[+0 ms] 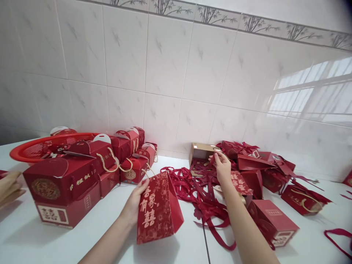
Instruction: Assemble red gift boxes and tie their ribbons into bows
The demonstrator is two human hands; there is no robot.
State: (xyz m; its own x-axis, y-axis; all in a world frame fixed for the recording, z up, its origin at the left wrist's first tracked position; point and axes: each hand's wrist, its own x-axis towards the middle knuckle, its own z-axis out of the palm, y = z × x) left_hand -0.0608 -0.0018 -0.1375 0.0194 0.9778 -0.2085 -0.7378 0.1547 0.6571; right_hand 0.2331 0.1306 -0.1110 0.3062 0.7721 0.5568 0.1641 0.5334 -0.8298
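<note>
My left hand (134,203) grips a red gift box (154,216) by its left edge, holding it tilted above the white table. Gold characters and a floral pattern cover its front, and its side panel is folded inward. Farther out, my right hand (223,167) is closed in a pinch beside an open brown cardboard box (202,148). A small dark red piece (212,159) shows at its fingertips; whether it is a tag or ribbon I cannot tell. Dark red ribbons (189,187) lie tangled between the hands, and tags (205,168) are heaped by the cardboard box.
Finished-looking red boxes with rope handles (66,179) are stacked at left, before a red plastic basket (24,152). Another person's hand (9,189) is at the left edge. More red boxes with ribbons (258,161) crowd the right, one box (275,220) near my forearm. A tiled wall stands behind.
</note>
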